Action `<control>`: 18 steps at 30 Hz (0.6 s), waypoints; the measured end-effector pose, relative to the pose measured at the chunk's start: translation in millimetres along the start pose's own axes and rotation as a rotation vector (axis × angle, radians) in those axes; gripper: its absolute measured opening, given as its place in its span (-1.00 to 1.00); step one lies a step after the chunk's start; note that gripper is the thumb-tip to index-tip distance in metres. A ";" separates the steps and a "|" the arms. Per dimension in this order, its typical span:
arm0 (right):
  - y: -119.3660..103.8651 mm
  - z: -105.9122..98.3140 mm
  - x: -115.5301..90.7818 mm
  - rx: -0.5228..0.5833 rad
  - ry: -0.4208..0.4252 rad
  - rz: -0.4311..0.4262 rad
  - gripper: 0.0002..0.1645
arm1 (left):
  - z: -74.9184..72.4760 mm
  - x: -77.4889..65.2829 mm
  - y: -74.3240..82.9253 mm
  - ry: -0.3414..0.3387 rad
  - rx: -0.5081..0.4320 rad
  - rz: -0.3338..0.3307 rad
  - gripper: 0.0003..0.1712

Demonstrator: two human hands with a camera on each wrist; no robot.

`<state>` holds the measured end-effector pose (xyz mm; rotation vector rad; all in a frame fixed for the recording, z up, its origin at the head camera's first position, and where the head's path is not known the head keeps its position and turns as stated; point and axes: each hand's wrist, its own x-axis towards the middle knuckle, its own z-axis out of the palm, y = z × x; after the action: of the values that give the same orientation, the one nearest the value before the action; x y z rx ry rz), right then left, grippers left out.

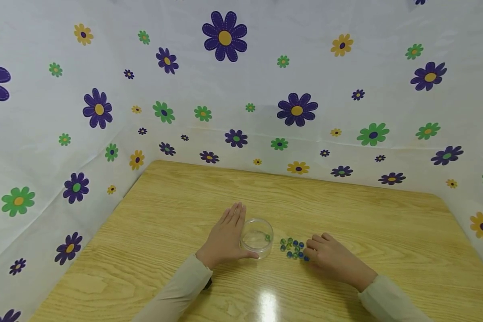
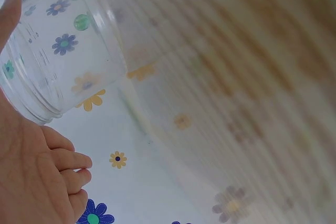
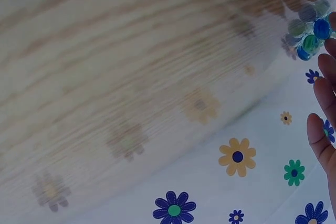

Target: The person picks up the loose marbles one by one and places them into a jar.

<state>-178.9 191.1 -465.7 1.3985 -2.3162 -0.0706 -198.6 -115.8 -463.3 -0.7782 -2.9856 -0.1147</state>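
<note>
Marbles point(image 1: 289, 246) lie on the table point(image 1: 185, 192) beside the clear jar point(image 1: 256, 249); probably hard, light and slippery, they are best pinched at their sides; left hand point(image 1: 226, 237) touches the jar with straight fingers; whether the curled right hand point(image 1: 332, 256) grasps one, I cannot tell.

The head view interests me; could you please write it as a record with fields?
Container: transparent round jar, upright, at least one green glass marble inside
Loose items: blue, green and yellowish glass marbles, right of the jar
Left hand: against the jar's left side, thumb at the near side
Right hand: fingers curled at the marbles' right edge; grip unclear
Surface: yellow wood-grain table
Backdrop: white flower-print sheet
</note>
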 end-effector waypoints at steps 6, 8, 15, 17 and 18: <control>1.7 0.1 -1.7 0.023 0.049 -0.004 -0.70 | 0.9 0.1 -0.3 0.007 0.004 -0.001 0.46; 2.6 -0.2 -2.8 0.028 0.070 -0.004 -0.71 | 0.7 0.0 -0.3 0.010 0.004 0.000 0.46; 4.4 -0.6 -4.6 0.012 0.049 -0.011 -0.70 | -1.0 -0.7 0.2 0.010 0.003 -0.002 0.45; 4.4 -0.3 -5.4 0.007 0.037 -0.010 -0.69 | -1.4 -0.6 0.3 0.007 -0.003 -0.003 0.45; 4.3 -0.1 -5.9 0.006 0.032 -0.011 -0.69 | -1.5 -0.5 0.3 0.006 -0.002 -0.004 0.45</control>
<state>-180.2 198.2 -466.5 1.4045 -2.2847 -0.0445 -198.0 -115.9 -461.9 -0.7713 -2.9821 -0.1204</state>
